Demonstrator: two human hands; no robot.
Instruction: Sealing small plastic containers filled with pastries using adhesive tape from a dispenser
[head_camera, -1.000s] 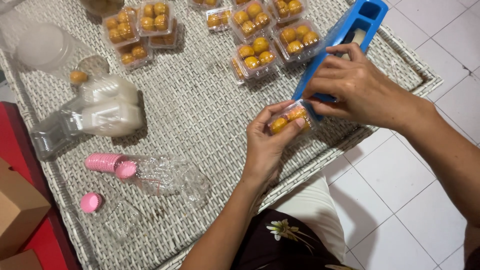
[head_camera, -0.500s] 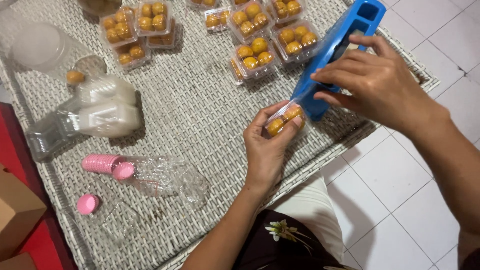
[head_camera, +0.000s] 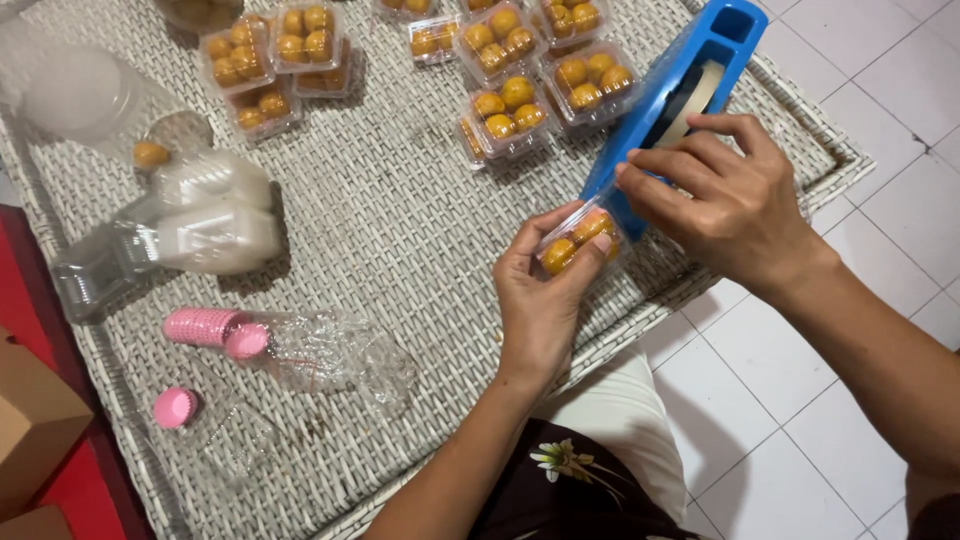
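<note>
My left hand (head_camera: 541, 290) grips a small clear plastic box of round yellow pastries (head_camera: 576, 240), held just above the woven white mat (head_camera: 400, 210). My right hand (head_camera: 725, 200) rests on a blue tape dispenser (head_camera: 690, 75), fingers pinching at its lower end right beside the box. The roll of clear tape (head_camera: 690, 100) shows inside the dispenser. Whether a tape strip is between the fingers is too fine to see.
Several filled pastry boxes (head_camera: 510, 105) lie at the top of the mat. At left sit stacked empty clear boxes (head_camera: 205, 215), a sleeve of pink paper cups (head_camera: 215, 330), one loose pink cup (head_camera: 175, 407). A cardboard box (head_camera: 30, 420) sits on red at far left. White floor tiles (head_camera: 850, 130) lie right.
The left hand has tilted the pastry box up closer to the dispenser's end. The right hand slid down the dispenser toward the box.
</note>
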